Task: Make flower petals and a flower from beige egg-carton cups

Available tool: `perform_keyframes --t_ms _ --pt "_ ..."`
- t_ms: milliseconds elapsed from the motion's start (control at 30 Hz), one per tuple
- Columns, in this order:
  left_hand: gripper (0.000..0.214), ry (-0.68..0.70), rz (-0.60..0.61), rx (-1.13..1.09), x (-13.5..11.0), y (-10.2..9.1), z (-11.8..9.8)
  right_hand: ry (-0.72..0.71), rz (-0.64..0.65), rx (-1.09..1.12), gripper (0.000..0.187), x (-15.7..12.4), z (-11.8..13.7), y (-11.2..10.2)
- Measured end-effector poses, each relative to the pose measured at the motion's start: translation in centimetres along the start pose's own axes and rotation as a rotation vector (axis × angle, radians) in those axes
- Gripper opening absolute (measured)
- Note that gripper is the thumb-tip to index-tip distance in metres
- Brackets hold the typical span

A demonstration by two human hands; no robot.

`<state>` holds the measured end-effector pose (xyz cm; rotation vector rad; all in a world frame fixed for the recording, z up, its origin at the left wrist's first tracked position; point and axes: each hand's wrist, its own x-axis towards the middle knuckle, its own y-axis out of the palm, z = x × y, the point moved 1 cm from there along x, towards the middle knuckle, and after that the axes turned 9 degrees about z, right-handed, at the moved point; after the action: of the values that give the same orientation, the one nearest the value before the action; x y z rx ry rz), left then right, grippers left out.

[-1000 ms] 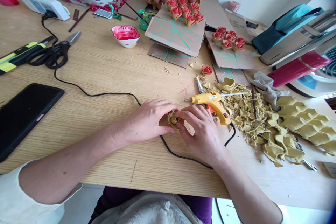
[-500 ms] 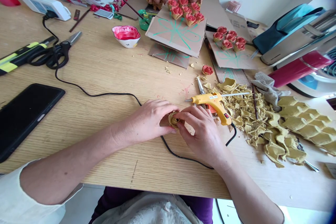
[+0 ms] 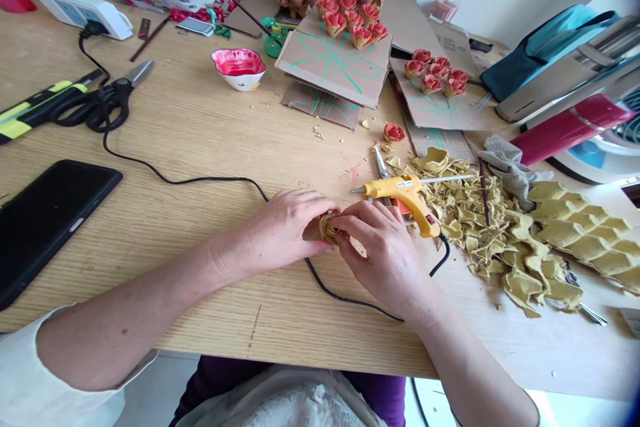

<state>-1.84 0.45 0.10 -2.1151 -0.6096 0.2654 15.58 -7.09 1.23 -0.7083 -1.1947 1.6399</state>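
Note:
Both hands meet over a small tan egg-carton rose (image 3: 329, 227) near the middle of the wooden table (image 3: 200, 140). My left hand (image 3: 283, 227) curls around its left side. From the right, my right hand (image 3: 385, 250) pinches and presses its petals. Just beyond my right hand lies a yellow glue gun (image 3: 407, 197), its nozzle pointing left, its black cord (image 3: 190, 180) running under my wrists.
Tan carton scraps (image 3: 500, 240) heap at the right, with small scissors (image 3: 383, 167). Painted red roses (image 3: 353, 17) sit on cardboard sheets at the back, one red rose (image 3: 393, 132) lies loose. A paint bowl (image 3: 239, 68), black scissors (image 3: 95, 103) and a phone (image 3: 45, 217) lie left.
My fingers have shifted slightly on the rose, the right hand pressing in a little closer. Nothing else has moved.

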Motion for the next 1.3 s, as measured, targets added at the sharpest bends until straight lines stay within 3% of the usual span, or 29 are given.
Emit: perform_keyframes --t_ms 167,333,400,633,767,967,1300 --pt "0.035 -0.003 -0.008 -0.016 0.0 0.1 0.0 -0.017 -0.036 0.063 0.020 -0.2 -0.1 -0.3" --pt "0.051 -0.046 -0.008 -0.057 -0.1 0.0 0.0 0.073 -0.258 0.205 0.020 -0.9 -1.3 -1.8" --pt "0.054 -0.072 -0.007 -0.062 -0.1 0.0 0.0 0.119 -0.319 0.184 0.017 -1.1 -1.9 -2.2" --pt "0.049 -0.146 -0.019 -0.015 -0.1 0.3 -0.1 0.190 -0.354 0.061 0.017 -1.5 -3.0 -2.4" --pt "0.041 -0.119 -0.046 -0.015 -0.1 0.6 0.0 0.247 -0.410 0.036 0.017 -1.8 -3.8 -2.9" --pt "0.038 -0.081 -0.122 -0.099 -0.2 0.0 -0.7 0.340 -0.427 0.040 0.019 -2.2 -5.3 -3.4" --pt "0.040 -0.145 -0.187 -0.475 -0.2 -0.5 -0.9 0.498 -0.265 -0.195 0.018 -2.8 -7.1 -2.1"
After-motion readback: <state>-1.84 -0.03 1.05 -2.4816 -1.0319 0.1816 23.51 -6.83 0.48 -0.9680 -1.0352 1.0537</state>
